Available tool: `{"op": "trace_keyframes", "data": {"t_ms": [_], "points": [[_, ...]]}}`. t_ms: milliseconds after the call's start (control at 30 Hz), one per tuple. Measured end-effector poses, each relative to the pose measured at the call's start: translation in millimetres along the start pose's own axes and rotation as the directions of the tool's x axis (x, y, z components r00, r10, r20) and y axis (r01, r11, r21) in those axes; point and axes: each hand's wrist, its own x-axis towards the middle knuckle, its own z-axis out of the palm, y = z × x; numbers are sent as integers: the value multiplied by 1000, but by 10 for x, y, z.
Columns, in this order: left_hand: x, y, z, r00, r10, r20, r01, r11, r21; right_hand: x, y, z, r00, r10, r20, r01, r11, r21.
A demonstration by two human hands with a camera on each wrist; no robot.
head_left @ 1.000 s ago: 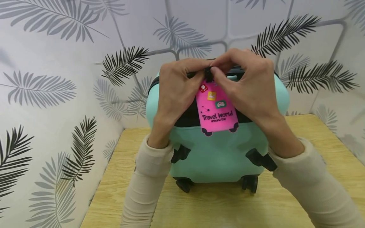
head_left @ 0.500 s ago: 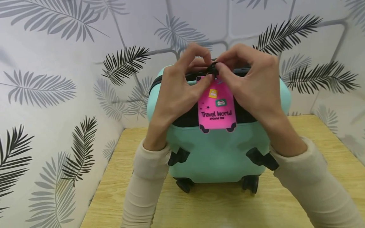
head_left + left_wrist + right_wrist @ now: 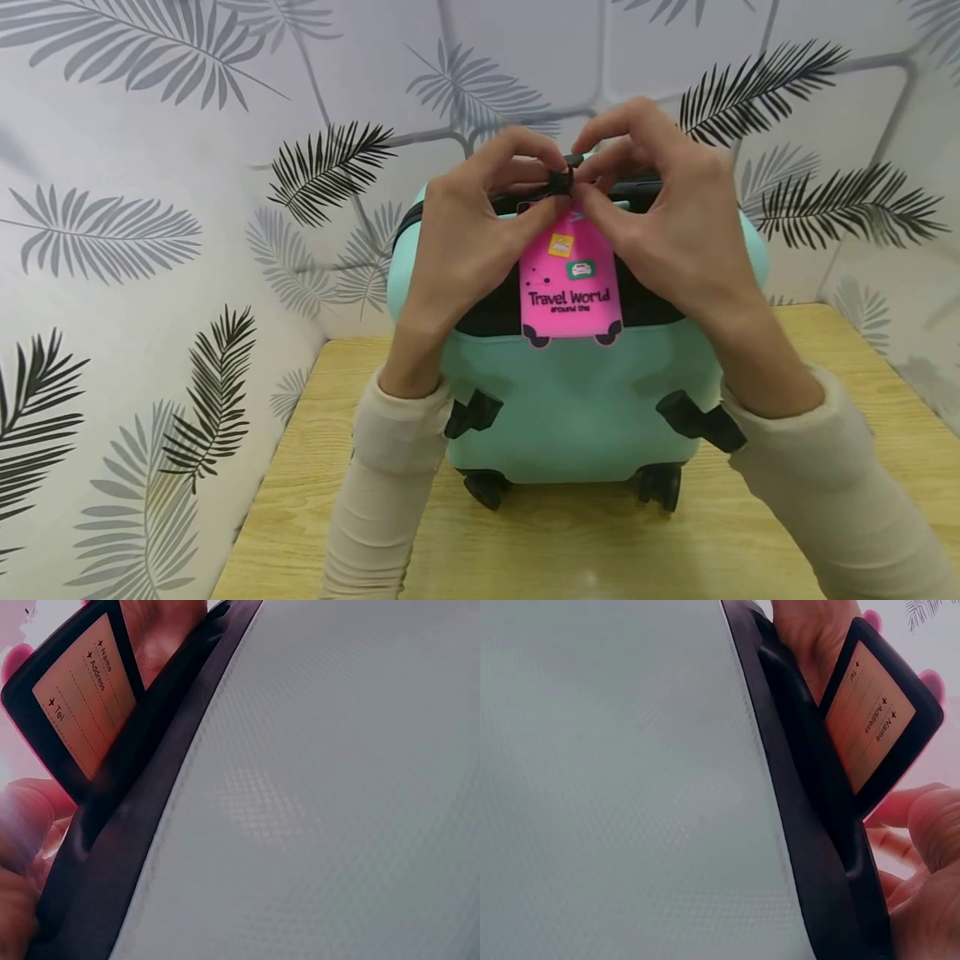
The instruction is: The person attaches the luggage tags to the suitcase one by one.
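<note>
A pink luggage tag [image 3: 570, 275] printed "Travel World around the" hangs against the front of a mint-green suitcase [image 3: 573, 408]. Its black strap [image 3: 561, 181] sits up at the suitcase's black handle. My left hand [image 3: 468, 242] pinches the strap between thumb and fingertips from the left. From the other side my right hand [image 3: 675, 208] pinches the strap end, index finger arched high. Both wrist views show the tag's black-framed back with an orange name card [image 3: 86, 697], beside the dark handle [image 3: 799, 735]. The fingertips partly hide the strap and the tag's top.
The suitcase stands on its black wheels [image 3: 660, 487] on a yellow wood-grain table [image 3: 300, 500]. Black brackets [image 3: 474, 410] stick out from its lower face near both sleeves. A white wall with leaf print [image 3: 150, 333] rises close behind and to the left.
My left fingers have gone from a flat pinch to an arched one, nearer the strap. The right index finger has lifted higher. The tag has risen slightly and hangs straighter.
</note>
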Motion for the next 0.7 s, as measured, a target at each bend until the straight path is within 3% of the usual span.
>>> {"op": "trace_keyframes", "data": {"t_ms": [133, 267, 433, 700], "points": [[3, 6, -4, 999, -35, -7, 35, 998, -47, -4, 1, -3, 999, -35, 39, 36, 999, -15], [0, 12, -10, 998, -56, -2, 56, 996, -70, 4, 6, 17, 996, -82, 20, 83, 996, -13], [-1, 20, -9, 997, -74, -1, 73, 995, -63, 7, 48, 31, 982, -186, -38, 184, 981, -60], [7, 31, -1, 996, -92, -5, 92, 995, -27, 1, 101, 27, 963, -264, -55, 260, 963, -63]]}}
